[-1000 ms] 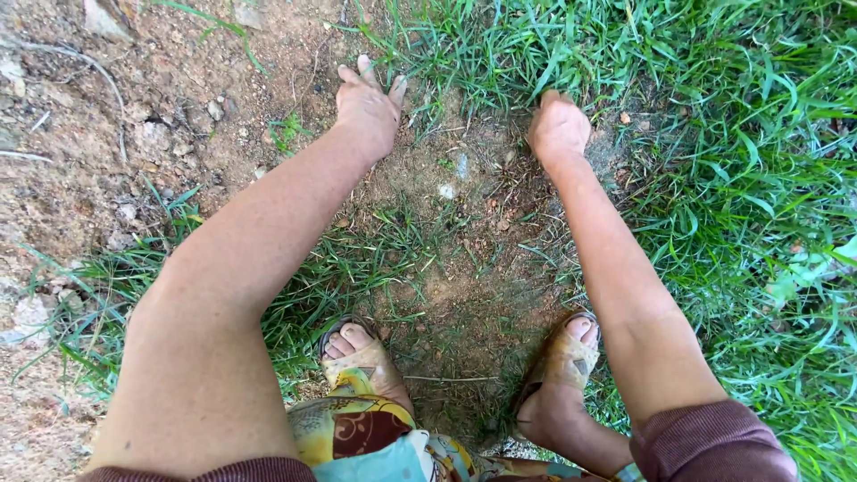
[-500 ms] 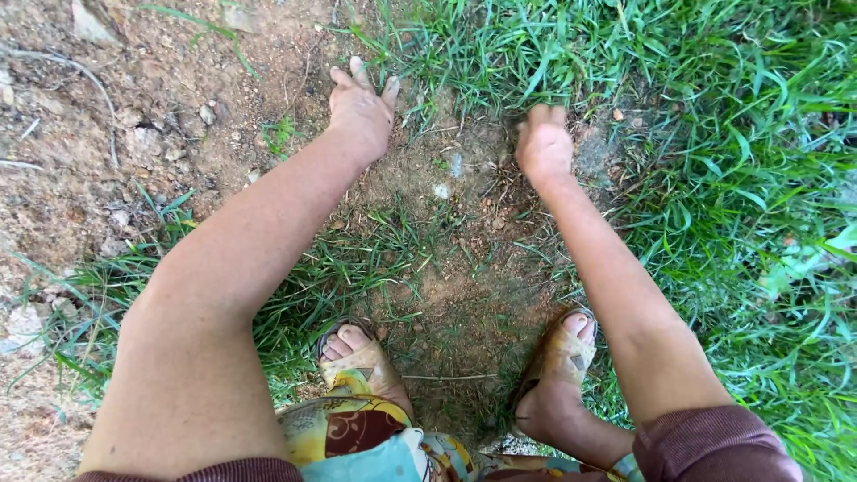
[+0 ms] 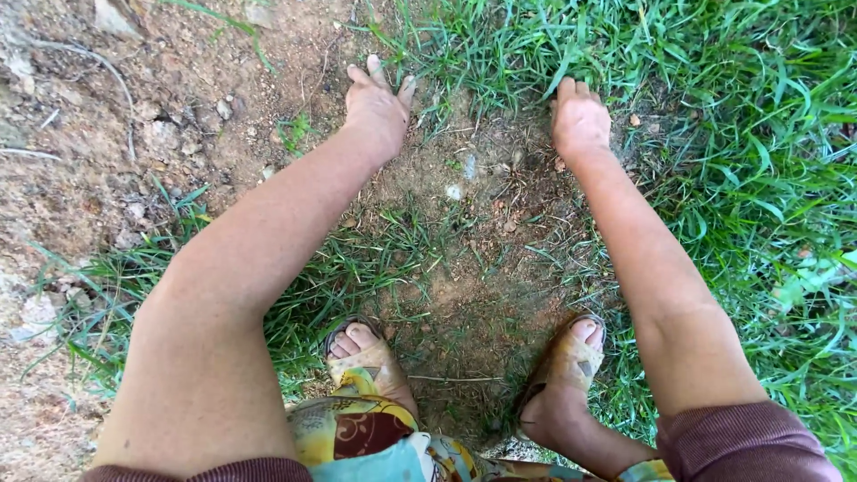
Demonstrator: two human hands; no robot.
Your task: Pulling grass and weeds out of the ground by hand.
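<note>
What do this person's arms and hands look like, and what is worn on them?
Both arms are bare from the upper arm down, with maroon ribbed sleeves pushed up high. The left hand and right hand wear no gloves; no rings, watch or bracelets show.

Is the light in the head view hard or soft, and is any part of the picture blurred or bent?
Head view: soft, even daylight with no hard shadows or glare; left hand, right hand and grass look sharp; the forearms swell near the bottom edge, a wide-lens effect.

grass (image 3: 500, 67): green blades, rooted at patch's far edge, under both hands
soil (image 3: 464, 232): bare, brown, pebbly
</note>
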